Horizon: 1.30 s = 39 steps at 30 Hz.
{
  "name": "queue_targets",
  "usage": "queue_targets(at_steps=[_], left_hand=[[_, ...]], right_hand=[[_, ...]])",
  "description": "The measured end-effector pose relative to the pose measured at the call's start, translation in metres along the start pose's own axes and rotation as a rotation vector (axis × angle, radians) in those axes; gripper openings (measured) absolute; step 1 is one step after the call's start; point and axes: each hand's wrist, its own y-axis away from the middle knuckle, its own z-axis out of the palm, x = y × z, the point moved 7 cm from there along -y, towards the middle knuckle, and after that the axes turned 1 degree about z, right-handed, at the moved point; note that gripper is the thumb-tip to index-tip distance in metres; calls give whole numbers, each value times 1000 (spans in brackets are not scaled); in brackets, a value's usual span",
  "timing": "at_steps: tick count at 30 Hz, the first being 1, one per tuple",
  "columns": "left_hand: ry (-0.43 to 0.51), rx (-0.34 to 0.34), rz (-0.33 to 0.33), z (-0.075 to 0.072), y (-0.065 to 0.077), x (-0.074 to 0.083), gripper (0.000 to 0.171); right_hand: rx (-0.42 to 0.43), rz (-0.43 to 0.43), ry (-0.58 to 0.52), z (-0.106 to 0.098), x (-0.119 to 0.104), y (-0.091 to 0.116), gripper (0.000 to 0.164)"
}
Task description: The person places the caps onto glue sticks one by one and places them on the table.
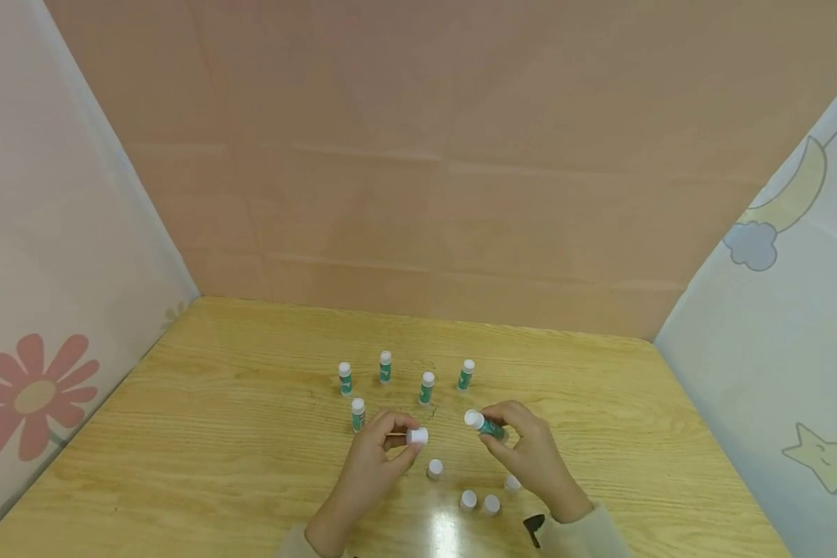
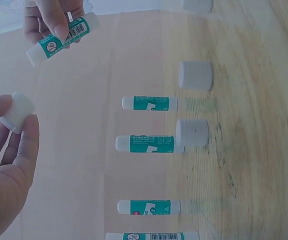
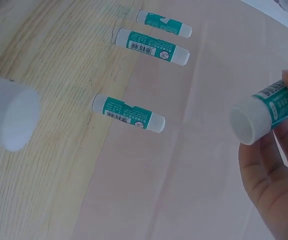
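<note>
The left hand [image 1: 370, 457] pinches a small white cap [image 1: 417, 436] between its thumb and fingers. The right hand [image 1: 523, 443] has its thumb and fingers curled round a green and white glue stick [image 1: 489, 427]. That glue stick is up off the table [image 1: 216, 434] and leans, with its white end pointing over toward the left hand. The cap and the glue stick are apart, with a gap between the two hands.

Five more glue sticks stand up on the wood. The first standing stick [image 1: 359, 415] is just past the left hand, near its knuckles. The second standing stick [image 1: 346, 380] and the third standing stick [image 1: 386, 367] are farther out past that hand. The fourth standing stick [image 1: 426, 389] is out in front of the gap between the hands. The fifth standing stick [image 1: 466, 375] is past the right hand's fingers.

Four loose caps [image 1: 468, 500] sit on the wood. One is between the hands, near the left thumb. Two are closer to the person, left of the right wrist. The last is partly hidden by the right hand. A small black thing [image 1: 533, 524] lies beside the right sleeve [image 1: 586, 535].
</note>
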Motion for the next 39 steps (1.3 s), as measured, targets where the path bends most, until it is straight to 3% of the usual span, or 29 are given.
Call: queue_targets(at_steps=[16,23,31,39], left_hand=[[31,0,-13,5,0,3,18],[41,6,-3,5,0,4,17],[49,3,-11,5,1,5,17],[66,12,-2,6,2,6,17]], right_hand=[[-16,-53,-35,5,-4,2,39],[-28,-35,-63,7,-5,2,36],[-24,-108,-63,9,-7,2,33],[-30,-121,-52,11,-9,3,36]])
